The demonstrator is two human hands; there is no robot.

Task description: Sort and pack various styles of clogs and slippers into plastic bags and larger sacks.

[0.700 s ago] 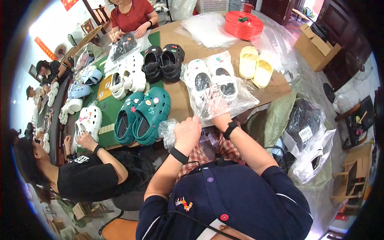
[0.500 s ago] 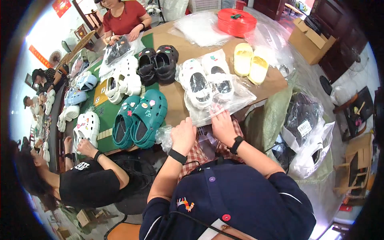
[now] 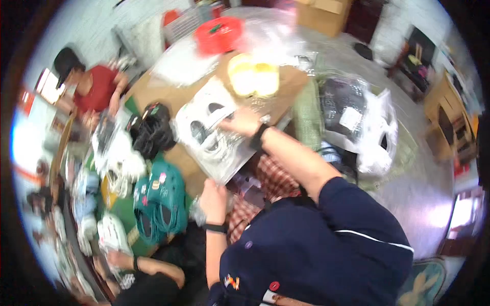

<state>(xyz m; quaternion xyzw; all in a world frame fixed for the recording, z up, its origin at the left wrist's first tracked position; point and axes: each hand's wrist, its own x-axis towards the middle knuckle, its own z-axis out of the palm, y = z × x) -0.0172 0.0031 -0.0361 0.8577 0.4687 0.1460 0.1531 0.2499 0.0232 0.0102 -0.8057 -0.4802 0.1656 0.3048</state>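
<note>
A pair of white clogs [image 3: 196,128] lies inside a clear plastic bag [image 3: 223,166] at the near edge of the table. My left hand [image 3: 213,200] is closed at the bag's near corner, pinching its edge. Over the heel of the right-hand clog lies my right hand [image 3: 243,122], touching the bag; its fingers are smeared by motion. To the left stand teal clogs [image 3: 166,196] with charms, and beyond them black clogs [image 3: 152,130]. A pair of pale yellow slippers [image 3: 253,75] sits just past my right hand.
Behind are a red roll of plastic twine [image 3: 218,34] and a stack of clear bags [image 3: 184,64]. Filled bags [image 3: 344,109] lie on a green sack [image 3: 308,115] at the right. One person in red [image 3: 97,89] and one in black [image 3: 150,285] handle clogs at the left.
My right hand has moved from the bag's near edge up onto the clogs. My left hand keeps the bag edge. The whole view has swung toward the right and blurred.
</note>
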